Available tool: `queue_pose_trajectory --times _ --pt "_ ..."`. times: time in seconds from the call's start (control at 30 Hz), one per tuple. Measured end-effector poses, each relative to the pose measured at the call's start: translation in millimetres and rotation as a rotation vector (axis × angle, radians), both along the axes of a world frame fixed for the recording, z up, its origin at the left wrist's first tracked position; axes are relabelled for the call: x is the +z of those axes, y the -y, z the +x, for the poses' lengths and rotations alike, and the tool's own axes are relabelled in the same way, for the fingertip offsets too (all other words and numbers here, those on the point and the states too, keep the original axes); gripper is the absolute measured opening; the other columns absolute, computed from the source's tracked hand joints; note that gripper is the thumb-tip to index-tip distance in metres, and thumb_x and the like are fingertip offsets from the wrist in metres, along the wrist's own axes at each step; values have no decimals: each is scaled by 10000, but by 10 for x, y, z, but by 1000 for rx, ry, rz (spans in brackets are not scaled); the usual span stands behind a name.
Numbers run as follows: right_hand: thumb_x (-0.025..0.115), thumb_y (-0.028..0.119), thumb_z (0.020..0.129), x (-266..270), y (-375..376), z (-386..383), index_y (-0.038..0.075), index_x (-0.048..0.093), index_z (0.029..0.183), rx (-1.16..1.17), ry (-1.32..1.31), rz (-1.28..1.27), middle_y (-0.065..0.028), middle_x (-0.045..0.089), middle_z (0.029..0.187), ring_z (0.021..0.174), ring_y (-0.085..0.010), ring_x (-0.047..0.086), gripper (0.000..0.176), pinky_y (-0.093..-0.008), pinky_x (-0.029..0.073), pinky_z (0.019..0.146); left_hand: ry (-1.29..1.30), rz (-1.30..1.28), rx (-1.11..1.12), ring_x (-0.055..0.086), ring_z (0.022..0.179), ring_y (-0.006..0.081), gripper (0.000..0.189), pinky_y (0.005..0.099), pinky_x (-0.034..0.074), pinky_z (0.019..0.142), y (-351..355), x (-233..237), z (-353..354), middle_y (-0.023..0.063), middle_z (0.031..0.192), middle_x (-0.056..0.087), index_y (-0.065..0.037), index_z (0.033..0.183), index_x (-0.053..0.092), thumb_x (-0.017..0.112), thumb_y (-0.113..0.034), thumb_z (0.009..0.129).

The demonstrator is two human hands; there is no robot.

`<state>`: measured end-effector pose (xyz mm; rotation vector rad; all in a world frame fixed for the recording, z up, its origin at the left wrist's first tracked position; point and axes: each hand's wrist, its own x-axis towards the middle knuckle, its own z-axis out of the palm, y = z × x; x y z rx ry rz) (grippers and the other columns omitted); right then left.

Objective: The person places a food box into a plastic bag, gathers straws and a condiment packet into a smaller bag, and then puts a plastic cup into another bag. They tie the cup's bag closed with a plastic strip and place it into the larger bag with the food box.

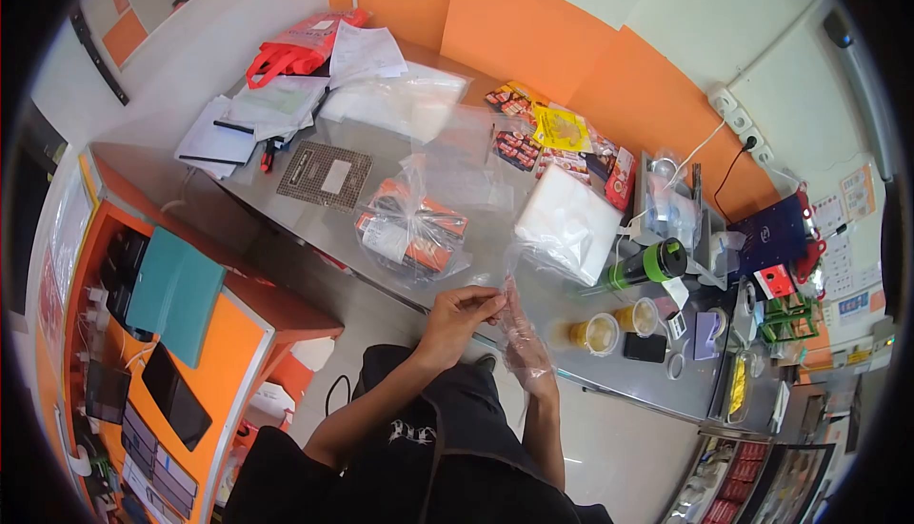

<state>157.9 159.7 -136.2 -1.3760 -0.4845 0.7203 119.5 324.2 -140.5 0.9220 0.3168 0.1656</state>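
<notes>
My left hand is closed, its thumb and fingertips pinching the edge of a thin clear plastic bag. The film wraps around my right hand, whose fingers stretch upward inside it, down to near the wrist. Both hands are close together over the front edge of the steel table. Just beyond them on the table lies a tied clear plastic bag with orange-and-white packs inside. A stack of white plastic sheets or bags lies beyond my right hand.
Two lidded cups of yellowish content, a black phone and a green-and-black tumbler stand to the right. Papers, a red bag and colourful packets lie at the back. An orange desk is at left.
</notes>
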Motion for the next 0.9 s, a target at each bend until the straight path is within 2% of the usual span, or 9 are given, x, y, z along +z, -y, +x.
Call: queue_pose_trajectory --times 0.07,0.13,0.23,0.37,0.5,0.57,0.7,0.77,0.9 --pt "430 363 1057 140 -32 8 61 266 1573 -61 8 85 -84 328 1598 1374 -193 405 620 -285 319 1097 -1 -57 30 634 774 99 196 242 518 716 35 -71 -21 64 881 703 46 1073 706 710 -86 928" --pt "466 335 1041 93 -25 -10 -6 302 1541 -196 -113 107 -127 338 1588 1406 -214 359 627 -330 252 1149 2 -82 59 630 760 98 193 237 512 699 80 -84 -44 61 875 700 51 1069 705 709 -81 928" --pt "499 253 1033 187 -138 -54 -44 454 1441 -387 -147 74 -151 436 1515 1354 -228 424 507 -355 280 1143 10 -34 88 629 752 99 197 238 512 689 114 -54 -54 56 866 695 55 1076 702 702 -81 934" --pt "569 133 1003 274 -179 -7 37 665 1276 -469 513 -149 -96 646 1148 1023 -189 596 305 -318 478 860 -39 75 93 639 788 104 234 253 533 738 95 110 -35 63 892 695 61 1111 692 694 -103 944" --pt "565 40 978 341 -255 -58 -17 687 1184 -400 695 -271 -140 660 1134 1027 -225 617 246 -330 484 899 -43 195 49 662 838 112 245 259 544 757 6 288 -29 68 955 707 53 1139 685 672 -113 961" --pt "565 41 976 369 -295 -70 -5 686 1193 -375 719 -269 -142 667 1103 1016 -219 614 253 -328 489 874 -23 45 41 670 877 123 246 262 548 781 -49 213 -22 83 991 713 59 1143 681 668 -105 960" --pt "575 65 991 331 -290 -84 -34 682 1178 -444 434 -139 -140 670 1118 1004 -205 617 238 -309 477 882 -25 -151 40 680 928 149 241 264 548 815 -49 45 -63 116 1026 721 73 1137 678 664 -88 957" --pt "577 70 996 232 -240 -83 -55 674 1176 -495 175 -25 -142 671 1131 1006 -201 621 240 -302 471 895 -37 -51 57 680 911 156 232 277 548 823 -20 -40 -80 122 1013 720 75 1130 679 658 -81 960" --pt "578 76 999 268 -284 -92 -71 651 1159 -518 29 168 -139 671 1148 1029 -207 631 229 -318 481 943 -101 -20 79 676 876 162 223 299 546 841 -39 -73 -82 123 1004 718 70 1129 682 651 -77 963"
